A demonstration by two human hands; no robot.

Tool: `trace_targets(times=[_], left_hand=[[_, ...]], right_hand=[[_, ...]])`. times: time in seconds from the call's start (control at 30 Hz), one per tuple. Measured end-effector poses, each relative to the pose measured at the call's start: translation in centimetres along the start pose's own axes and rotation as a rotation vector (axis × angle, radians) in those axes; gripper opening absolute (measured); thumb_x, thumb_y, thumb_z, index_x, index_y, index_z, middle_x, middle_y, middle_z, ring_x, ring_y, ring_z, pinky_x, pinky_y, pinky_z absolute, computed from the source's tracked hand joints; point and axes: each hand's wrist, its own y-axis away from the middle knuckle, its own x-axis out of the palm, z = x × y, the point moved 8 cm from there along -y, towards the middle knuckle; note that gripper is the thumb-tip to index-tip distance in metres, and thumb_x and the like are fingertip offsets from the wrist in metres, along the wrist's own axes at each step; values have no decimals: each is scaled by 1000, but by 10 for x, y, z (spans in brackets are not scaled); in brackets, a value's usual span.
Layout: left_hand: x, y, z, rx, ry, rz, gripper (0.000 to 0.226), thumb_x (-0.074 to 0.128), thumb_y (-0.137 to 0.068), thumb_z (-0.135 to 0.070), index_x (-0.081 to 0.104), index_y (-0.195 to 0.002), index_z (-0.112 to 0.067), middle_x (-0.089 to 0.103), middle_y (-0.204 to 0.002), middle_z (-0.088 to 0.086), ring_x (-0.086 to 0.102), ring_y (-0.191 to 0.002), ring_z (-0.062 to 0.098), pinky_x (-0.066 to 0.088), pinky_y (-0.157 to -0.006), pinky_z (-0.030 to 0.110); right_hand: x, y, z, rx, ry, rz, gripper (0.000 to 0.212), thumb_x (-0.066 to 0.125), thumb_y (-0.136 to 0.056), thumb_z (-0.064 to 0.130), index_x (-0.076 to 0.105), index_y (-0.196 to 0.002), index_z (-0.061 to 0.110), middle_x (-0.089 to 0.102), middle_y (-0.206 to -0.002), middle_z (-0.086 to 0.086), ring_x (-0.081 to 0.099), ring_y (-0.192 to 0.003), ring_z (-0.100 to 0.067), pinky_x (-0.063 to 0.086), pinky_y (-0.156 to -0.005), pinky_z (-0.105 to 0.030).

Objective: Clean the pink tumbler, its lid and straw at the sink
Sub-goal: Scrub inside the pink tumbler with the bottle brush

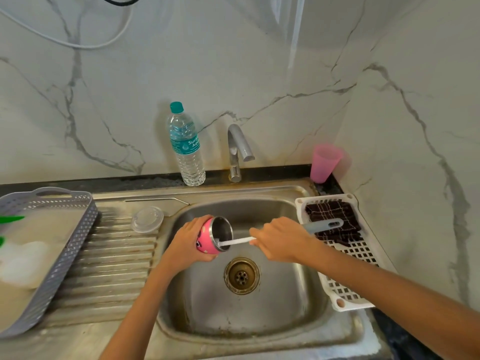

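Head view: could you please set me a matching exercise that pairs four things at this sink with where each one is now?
Things:
1. pink tumbler
2. clear lid
3. metal straw
4. water bottle

Places:
A. standing upright, left of the tap
B. lying flat along the back of the drainboard
C. held on its side in the left hand over the sink basin, with the brush reaching into it
D. resting on the drainboard ridges, beside the basin

Pairs: 1-C, 2-D, 3-B, 4-A
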Motion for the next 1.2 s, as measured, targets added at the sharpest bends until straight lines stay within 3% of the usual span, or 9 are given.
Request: trace_targets(times=[0.07, 0.2, 0.3, 0.5, 0.6, 0.7, 0.83, 1.0, 1.2], left_hand=[[6, 1, -2, -4, -2, 28, 94, 86, -55, -38, 36, -134, -36, 43, -121, -29, 49, -111, 5, 44, -96, 22], [0, -5, -12, 18, -28, -14, 94, 87, -55, -34, 43, -138, -23, 50, -125, -13, 48, -110, 6, 42, -96, 27], [-5, -11, -13, 33, -96, -21, 93, 88, -56, -34, 46, -138, -17, 56, -128, -2, 52, -112, 13, 39, -95, 26], [5, -4, -7, -38, -77, 32, 93, 83, -55, -38, 44, -138, -20, 52, -123, -11, 53, -109, 15, 45, -94, 30], [6, -8, -9, -27, -129, 38, 94, 80, -53, -43, 45, -137, -21, 55, -123, -7, 54, -107, 16, 47, -94, 34], [14, -8, -5, -88, -135, 79, 96, 78, -52, -47, 43, -138, -24, 55, -125, -6, 55, -110, 19, 47, -95, 38], [10, -12, -8, -68, -176, 85, 98, 74, -51, -47, 43, -139, -19, 55, -127, -2, 54, -114, 24, 43, -97, 39], [7, -14, -6, -87, -151, 74, 98, 82, -53, -44, 43, -139, -20, 55, -128, -2, 54, -115, 23, 46, -97, 41], [-4, -16, -5, -60, -145, 46, 98, 88, -56, -38, 43, -140, -17, 55, -130, 0, 53, -116, 20, 40, -97, 31]], right_hand=[[-6, -6, -9, 16, 9, -10, 28, 32, -103, 39, 51, -99, 19, 43, -62, 6, 41, -48, -11, 30, -48, -25], [-4, -9, -31, 139, 30, 5, 40, 28, -103, 43, 57, -92, 17, 47, -65, 4, 47, -55, -15, 38, -55, -29], [5, -3, -4, 64, -18, 49, 42, 28, -103, 41, 58, -89, 15, 50, -67, 2, 53, -59, -18, 40, -57, -30], [4, -8, -42, 170, 16, 10, 40, 25, -102, 45, 46, -78, 21, 42, -59, 7, 42, -50, -10, 34, -54, -26], [19, -3, -16, 95, 5, 75, 42, 26, -103, 43, 48, -78, 18, 41, -57, 5, 40, -47, -11, 35, -53, -28], [5, -9, -14, 44, 17, 37, 39, 27, -103, 42, 48, -79, 19, 44, -60, 4, 44, -50, -13, 40, -54, -29], [8, -10, -49, 160, 9, 22, 44, 25, -102, 46, 52, -78, 20, 49, -63, 3, 51, -56, -14, 50, -65, -34], [9, -8, -15, 28, -9, 22, 42, 26, -103, 43, 50, -78, 19, 40, -58, 5, 45, -53, -15, 38, -56, -28], [8, -14, -54, 165, -19, -18, 43, 28, -102, 45, 51, -73, 22, 44, -57, 8, 41, -48, -8, 32, -52, -22]])
